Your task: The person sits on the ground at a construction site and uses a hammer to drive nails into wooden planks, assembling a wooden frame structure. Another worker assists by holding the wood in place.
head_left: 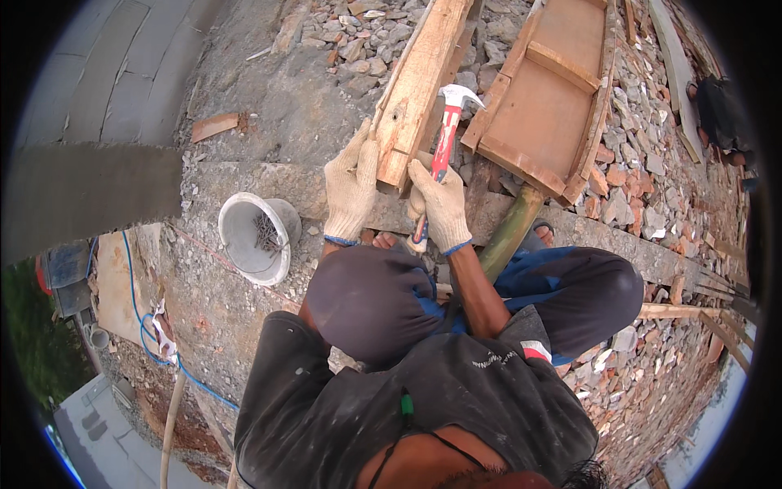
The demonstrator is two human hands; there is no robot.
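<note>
A long wooden beam (414,85), seemingly built of boards, lies lengthwise ahead of me with its near end between my hands. My left hand (352,186), in a cream knitted glove, grips the left side of that end, thumb along the edge. Wearing a matching glove, my right hand (441,202) is closed around a claw hammer (445,140) with a red and white handle. The hammer's metal head points up and away, beside the beam's right face. Part of the handle is hidden by the fingers, and its dark lower end shows below them.
Left of my knee stands a pale bucket (269,238) with nails inside. A shallow wooden trough-like form (550,90) lies at the right, near a bamboo pole (513,232). Broken rubble (631,187) covers the ground. A grey block wall (114,73) rises far left; a blue hose (145,326) trails below.
</note>
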